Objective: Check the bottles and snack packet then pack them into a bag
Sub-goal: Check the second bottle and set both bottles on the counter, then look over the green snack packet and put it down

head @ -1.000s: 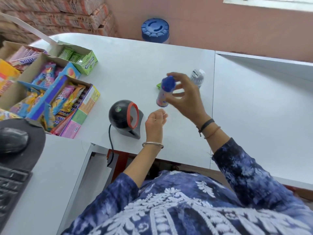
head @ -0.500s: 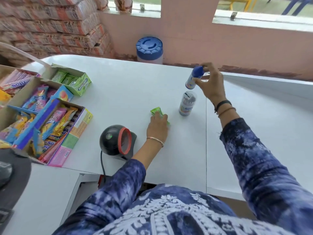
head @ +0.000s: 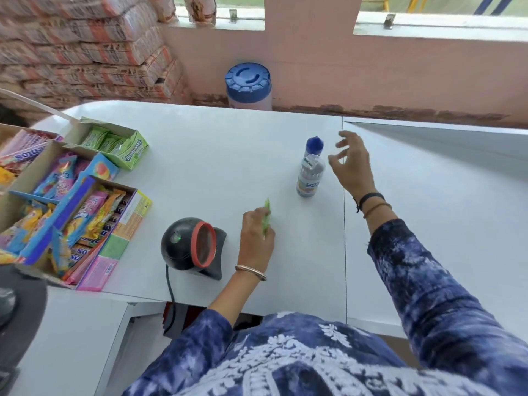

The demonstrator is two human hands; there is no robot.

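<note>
We're only seeing the cap of the blue-capped bottle [head: 314, 144]; the clear bottle [head: 309, 175] is hiding the rest, and the left hand [head: 256, 238] is covering most of the green packet [head: 267, 217].

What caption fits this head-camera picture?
Left hand holds a green snack packet beside the scanner; open right hand near two bottles.

left hand [head: 257, 238]: fingers curled closed | right hand [head: 351, 164]: fingers spread, raised

Bright daylight, wide-angle warp, perhaps slight blur
</note>
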